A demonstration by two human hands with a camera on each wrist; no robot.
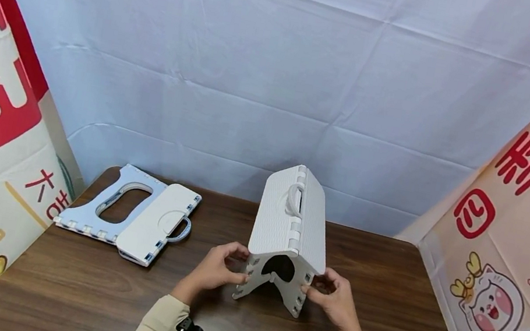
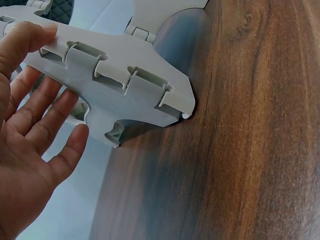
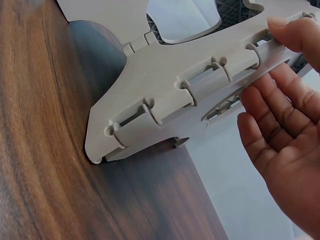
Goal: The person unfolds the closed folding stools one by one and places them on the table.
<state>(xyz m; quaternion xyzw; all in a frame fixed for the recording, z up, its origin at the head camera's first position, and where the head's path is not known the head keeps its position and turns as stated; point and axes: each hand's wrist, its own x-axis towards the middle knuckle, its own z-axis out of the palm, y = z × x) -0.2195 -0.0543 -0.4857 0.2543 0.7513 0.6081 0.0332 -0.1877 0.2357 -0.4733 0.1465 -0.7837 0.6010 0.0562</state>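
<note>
A white folding stool [image 1: 274, 214] stands on the table in the head view, its ribbed top bent to a peak along the middle hinge. A loop handle [image 1: 294, 200] sits on that ridge. My left hand [image 1: 217, 268] holds the left edge of the near legs, thumb in front and fingers behind. On the opposite edge, my right hand [image 1: 335, 301] grips in the same way. The left wrist view shows the hinged leg [image 2: 125, 75] with its lower end on the tabletop. A similar leg hinge [image 3: 200, 85] appears in the right wrist view. The stool's far side is hidden.
To the left, a blue and white folded stool [image 1: 154, 223] lies flat on the brown wooden table [image 1: 115, 293]. A pale cloth [image 1: 260, 70] hangs behind the table, and printed cloths [image 1: 522, 246] hang at both sides.
</note>
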